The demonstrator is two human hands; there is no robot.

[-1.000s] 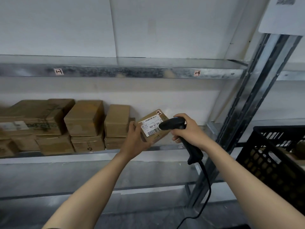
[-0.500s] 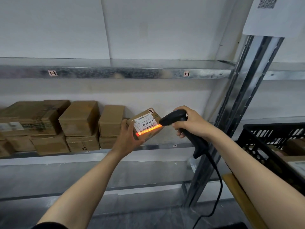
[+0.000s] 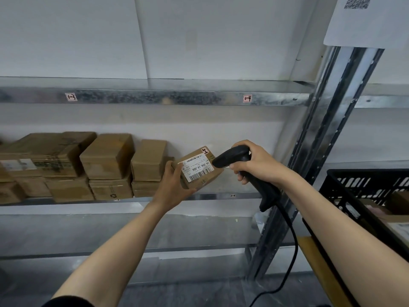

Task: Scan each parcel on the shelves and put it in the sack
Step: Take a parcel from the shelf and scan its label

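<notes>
Parcel (image 3: 200,171) is tilted, label toward me, gripped at its left and lower edges by my left hand (image 3: 171,185), just above the front of the shelf (image 3: 221,196). My right hand (image 3: 260,166) clasps the scanner (image 3: 232,155), whose nose is right beside the parcel's upper right corner.

One parcel (image 3: 200,171) is in the left grip (image 3: 174,185), and one scanner (image 3: 234,157) is in the right grip (image 3: 259,165). Left of the left grip are about nine stacked boxes (image 3: 107,156), the farthest too blurred to count surely. Right of the right grip is one black crate (image 3: 365,182).
</notes>
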